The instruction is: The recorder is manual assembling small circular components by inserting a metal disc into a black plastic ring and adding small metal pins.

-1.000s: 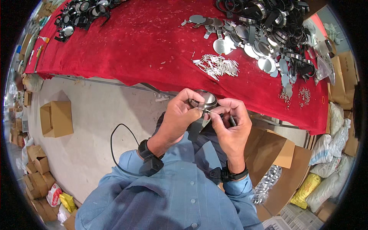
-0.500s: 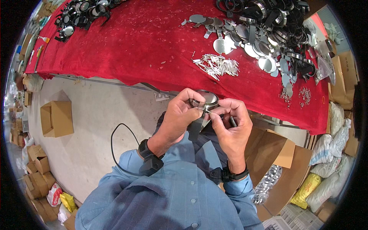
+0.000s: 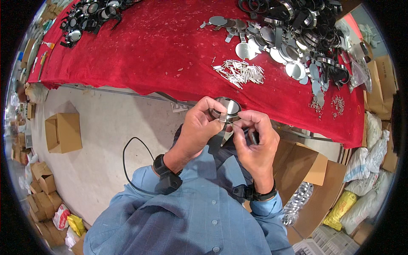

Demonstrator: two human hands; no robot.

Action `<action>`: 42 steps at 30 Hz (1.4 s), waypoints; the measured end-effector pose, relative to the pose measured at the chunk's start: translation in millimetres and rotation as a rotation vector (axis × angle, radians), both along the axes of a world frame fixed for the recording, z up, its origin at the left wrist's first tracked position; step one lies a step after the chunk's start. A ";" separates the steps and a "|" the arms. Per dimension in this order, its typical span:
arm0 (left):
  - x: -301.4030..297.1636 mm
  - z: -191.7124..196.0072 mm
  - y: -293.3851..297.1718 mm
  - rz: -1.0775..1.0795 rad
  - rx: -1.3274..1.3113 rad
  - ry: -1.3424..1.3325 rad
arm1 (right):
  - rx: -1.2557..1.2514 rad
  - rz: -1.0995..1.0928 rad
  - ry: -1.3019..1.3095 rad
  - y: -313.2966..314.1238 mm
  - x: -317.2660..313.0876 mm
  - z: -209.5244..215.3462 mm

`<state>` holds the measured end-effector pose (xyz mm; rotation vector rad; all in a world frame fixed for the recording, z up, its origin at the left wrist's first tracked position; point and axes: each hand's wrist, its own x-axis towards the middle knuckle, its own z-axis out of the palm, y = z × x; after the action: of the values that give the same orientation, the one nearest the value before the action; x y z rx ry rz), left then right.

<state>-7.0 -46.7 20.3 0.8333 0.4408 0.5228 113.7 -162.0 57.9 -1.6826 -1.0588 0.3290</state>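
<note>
In front of me, at the table's near edge, my left hand (image 3: 203,125) pinches a round metal lid-like piece (image 3: 230,106). It has a shiny face and a dark rim, and a dark flat strip (image 3: 216,143) hangs below my left thumb. My right hand (image 3: 259,138) is closed, thumb and forefinger together just beside the lower edge of the piece. Whatever lies between these fingertips is too small to make out. A small dark object (image 3: 254,137) shows among the curled fingers of that hand.
On the red cloth (image 3: 161,46) lie a heap of small silver pins (image 3: 240,73), flat metal discs with tabs (image 3: 244,51), black-and-silver rings (image 3: 312,38) and small wire clips (image 3: 338,106). More ringed pieces (image 3: 91,19) sit far left. A cardboard box (image 3: 63,132) stands on the floor.
The round piece tilts slightly in my left hand. My right fingertips have shifted a little at its lower edge, and the thin silver bit seen there before is less visible.
</note>
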 end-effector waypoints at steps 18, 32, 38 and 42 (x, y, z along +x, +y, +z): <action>-0.8 -5.3 -1.2 -0.023 -0.015 0.019 | 0.035 -0.046 0.384 1.6 -6.3 -5.6; 1.7 -2.7 -6.2 -0.037 -0.048 0.033 | 0.084 -0.029 0.284 0.6 -3.2 -12.8; 0.9 -6.5 -6.3 -0.027 -0.017 0.013 | 0.049 -0.014 0.366 2.3 -4.8 -12.1; 1.3 -3.7 -5.6 0.032 0.033 0.053 | 0.003 -0.001 0.572 -3.7 2.8 -14.9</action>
<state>-5.7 -52.2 16.6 0.8749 0.4957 0.5398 116.5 -165.7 42.9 -1.4560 -0.6281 0.7548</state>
